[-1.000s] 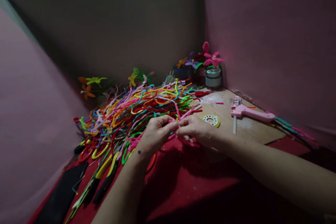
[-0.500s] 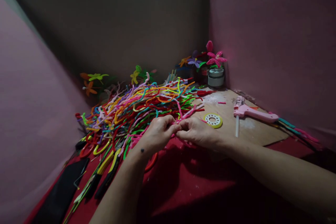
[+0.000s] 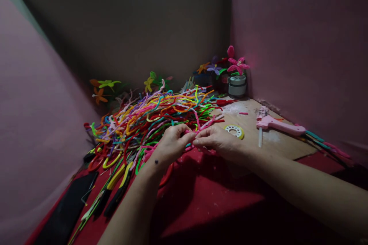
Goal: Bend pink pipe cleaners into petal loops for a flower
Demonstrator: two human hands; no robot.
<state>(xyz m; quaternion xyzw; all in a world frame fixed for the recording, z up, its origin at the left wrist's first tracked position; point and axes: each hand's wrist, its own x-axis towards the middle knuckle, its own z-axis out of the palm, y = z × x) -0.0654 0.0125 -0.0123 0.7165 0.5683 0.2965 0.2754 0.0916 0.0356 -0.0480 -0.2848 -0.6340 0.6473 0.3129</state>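
Observation:
My left hand (image 3: 174,142) and my right hand (image 3: 217,138) meet at the front edge of a heap of coloured pipe cleaners (image 3: 155,109). Both are closed in a pinch on a pink pipe cleaner (image 3: 194,134), fingertips almost touching. How the pink piece is bent between them is partly hidden by the fingers. Just beyond my right hand lies a roll of tape (image 3: 234,131) with a white core and yellow rim, its lower part covered by that hand.
A pink glue gun (image 3: 278,124) lies on a wooden board (image 3: 290,149) at right. Pliers (image 3: 119,183) with yellow-black handles and a black flat object (image 3: 67,206) are at left. Pipe-cleaner flowers (image 3: 238,65) stand behind, one above a grey pot (image 3: 237,86). Red cloth (image 3: 207,203) covers the front.
My right fingers have straightened slightly and shifted a little at the pink pipe cleaner. My left hand stays nearly in place. The view has moved very slightly.

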